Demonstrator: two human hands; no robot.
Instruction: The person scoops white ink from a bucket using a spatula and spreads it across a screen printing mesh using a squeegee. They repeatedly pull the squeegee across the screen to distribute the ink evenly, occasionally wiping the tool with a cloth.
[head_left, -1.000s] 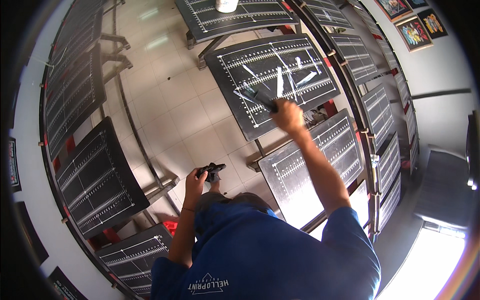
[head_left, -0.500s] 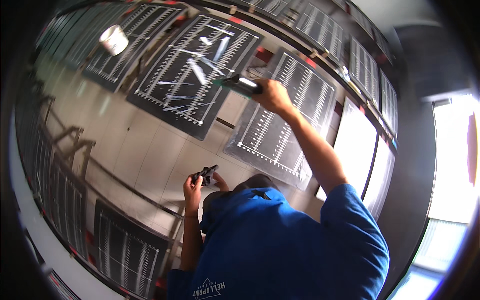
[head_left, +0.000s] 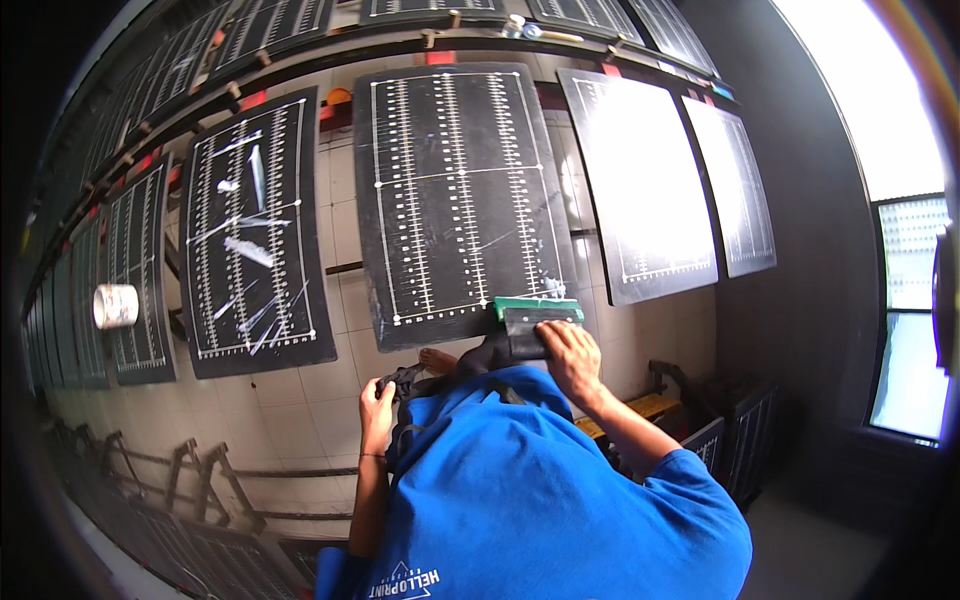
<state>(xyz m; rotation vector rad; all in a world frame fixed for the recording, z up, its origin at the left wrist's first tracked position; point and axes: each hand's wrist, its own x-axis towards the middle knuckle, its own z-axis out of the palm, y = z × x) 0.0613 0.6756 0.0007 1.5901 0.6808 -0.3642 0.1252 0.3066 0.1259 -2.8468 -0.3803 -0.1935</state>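
In my right hand (head_left: 572, 352) is a wide squeegee (head_left: 528, 342) with a black holder and a green blade, my fingers wrapped over it. Its blade lies at the near right corner of a black board (head_left: 420, 250) printed with white ruler marks; whether it presses on the surface I cannot tell. A small whitish smear (head_left: 553, 287) shows just beyond the blade. My left hand (head_left: 376, 405), near my waist, grips a crumpled black cloth (head_left: 401, 380). Left of this board, another black board (head_left: 210, 300) carries several pale streaks and scraps.
A white tub (head_left: 116, 306) stands on a board farther left. To the right, two boards (head_left: 650, 200) shine with glare. A dark rail (head_left: 350, 45) runs behind, with a small bottle (head_left: 513, 26) on it. Metal frames (head_left: 200, 460) stand at lower left; a bright window (head_left: 905, 370) is at right.
My view has swung right, away from the streaked board. My right hand has brought the squeegee down and back to the near edge of the middle board. The left hand keeps the cloth.
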